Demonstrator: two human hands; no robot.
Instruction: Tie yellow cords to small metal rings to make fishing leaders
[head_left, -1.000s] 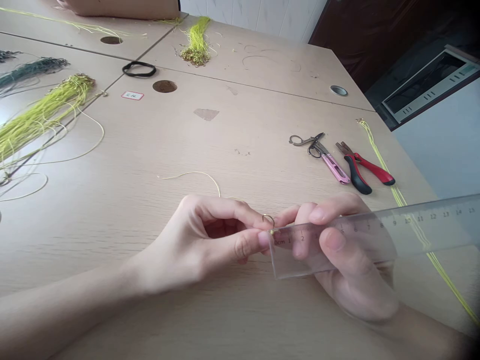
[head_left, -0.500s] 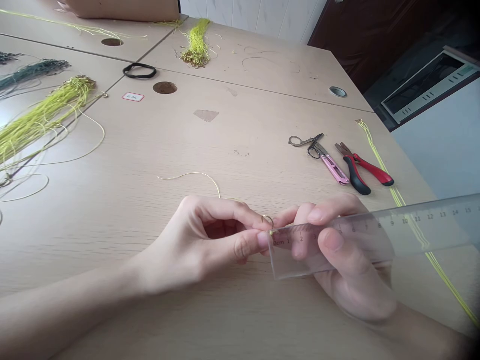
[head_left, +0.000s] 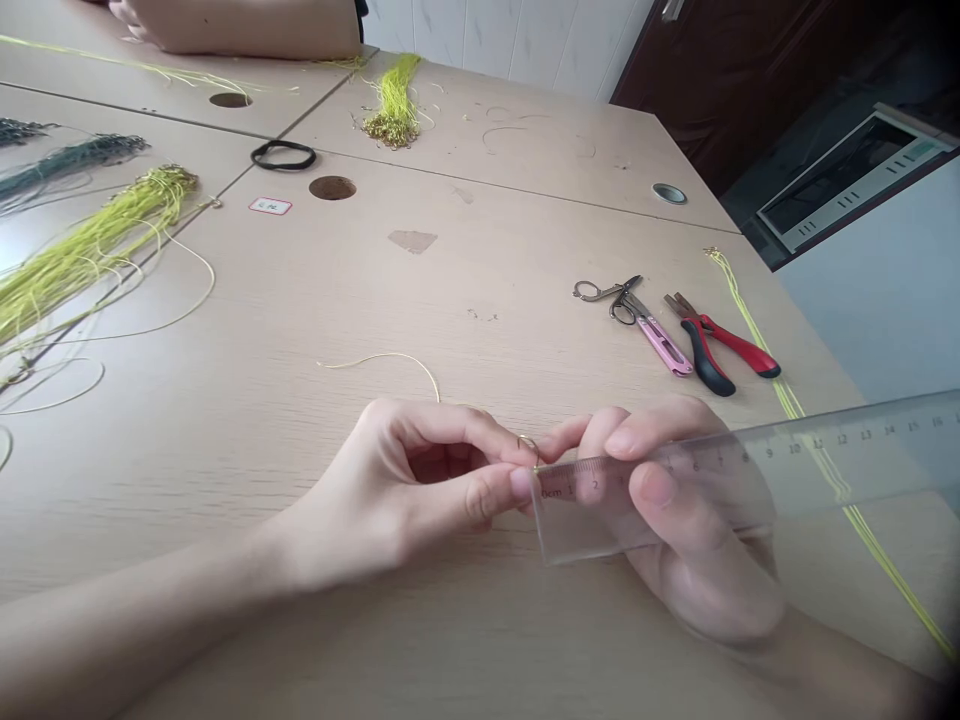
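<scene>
My left hand pinches a small gold ring on a thin yellow-green cord, thumb and forefinger closed at the zero end of a clear plastic ruler. My right hand grips that ruler near its left end, thumb on top and fingers behind it. The ruler runs out to the right, just above the wooden table. The cord seems to lie along the ruler's edge under my right fingers.
Small scissors, a pink thread snip and red-and-black pliers lie to the right. Yellow-green cord bundles lie at left, at the back and along the right edge. Another person's arm rests at the far top.
The view has tipped slightly, so everything on the table sits a little lower. Both hands keep the same grip; the ruler's zero end has edged closer to the ring.
</scene>
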